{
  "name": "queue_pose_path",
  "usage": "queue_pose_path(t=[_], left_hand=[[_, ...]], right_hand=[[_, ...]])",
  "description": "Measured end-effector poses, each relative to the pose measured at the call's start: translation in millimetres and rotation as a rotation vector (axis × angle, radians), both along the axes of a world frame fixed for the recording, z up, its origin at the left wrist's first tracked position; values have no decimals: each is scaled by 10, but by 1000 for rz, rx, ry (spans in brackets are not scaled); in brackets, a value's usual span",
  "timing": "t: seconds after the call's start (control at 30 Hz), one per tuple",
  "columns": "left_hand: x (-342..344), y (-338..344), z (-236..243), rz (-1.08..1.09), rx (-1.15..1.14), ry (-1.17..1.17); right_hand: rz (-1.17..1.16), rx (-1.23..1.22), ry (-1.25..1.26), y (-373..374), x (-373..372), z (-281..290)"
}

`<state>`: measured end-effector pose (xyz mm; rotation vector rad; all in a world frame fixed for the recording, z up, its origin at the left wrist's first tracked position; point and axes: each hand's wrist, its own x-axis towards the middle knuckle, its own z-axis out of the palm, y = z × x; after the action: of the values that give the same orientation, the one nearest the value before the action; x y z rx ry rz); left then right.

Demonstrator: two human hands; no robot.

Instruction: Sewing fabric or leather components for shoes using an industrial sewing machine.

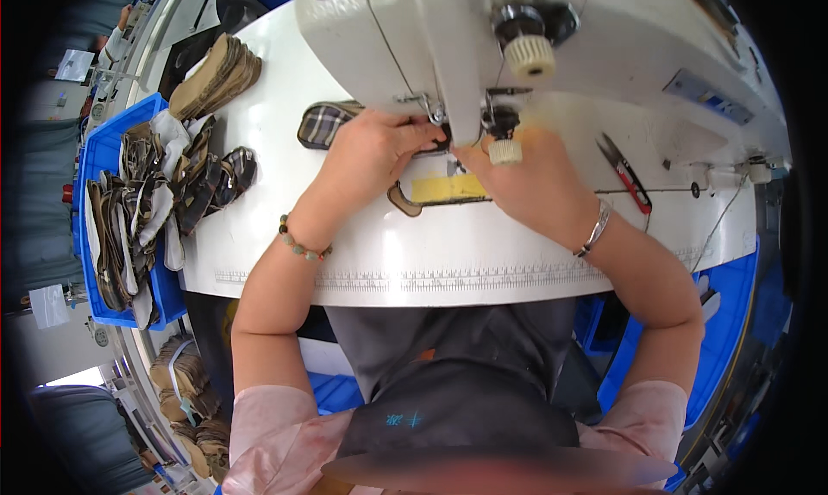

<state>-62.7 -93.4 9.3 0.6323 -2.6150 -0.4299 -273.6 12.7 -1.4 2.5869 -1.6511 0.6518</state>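
Observation:
A white sewing machine point(379, 29) fills the upper middle. My left hand point(371, 159), wearing a bead bracelet, presses closed fingers on a plaid fabric piece point(324, 126) with a dark edge beside the presser foot. My right hand point(522, 176), with a silver bangle, is just right of the needle area, index finger toward the work; its fingertips are partly hidden behind the machine's knob. A yellow strip point(435, 187) and a small brown curved piece point(403, 200) lie below my hands. Red-handled snips point(630, 176) lie to the right on the white table point(466, 245).
A blue crate point(99, 163) piled with fabric pieces stands at the left edge, a stack of tan pieces point(216, 72) behind it. Bundles point(177, 379) sit lower left. Another blue bin point(724, 331) is at the lower right. A person's arm point(116, 38) shows at far upper left.

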Motion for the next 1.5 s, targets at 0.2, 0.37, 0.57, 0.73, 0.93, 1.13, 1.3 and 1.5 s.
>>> queue_pose_path(t=[0.2, 0.37, 0.57, 0.73, 0.93, 1.13, 1.3, 1.5], left_hand=[[60, 72, -111, -9, -62, 85], [74, 101, -107, 20, 3, 42], [24, 64, -136, 33, 18, 82], [16, 41, -120, 21, 46, 108], [8, -25, -38, 25, 242, 69], [14, -81, -48, 39, 365, 36], [1, -112, -68, 46, 396, 32], [15, -159, -167, -1, 445, 81]], right_hand=[[23, 0, 70, 14, 47, -108], [31, -41, 129, 52, 30, -71], [39, -60, 157, -3, -8, -71], [38, -74, 164, -50, 19, -30], [53, -258, 318, -95, 85, -123], [20, -447, 413, -124, 184, -223], [-1, -465, 427, -142, 186, -229], [-13, -508, 420, -141, 189, -297]])
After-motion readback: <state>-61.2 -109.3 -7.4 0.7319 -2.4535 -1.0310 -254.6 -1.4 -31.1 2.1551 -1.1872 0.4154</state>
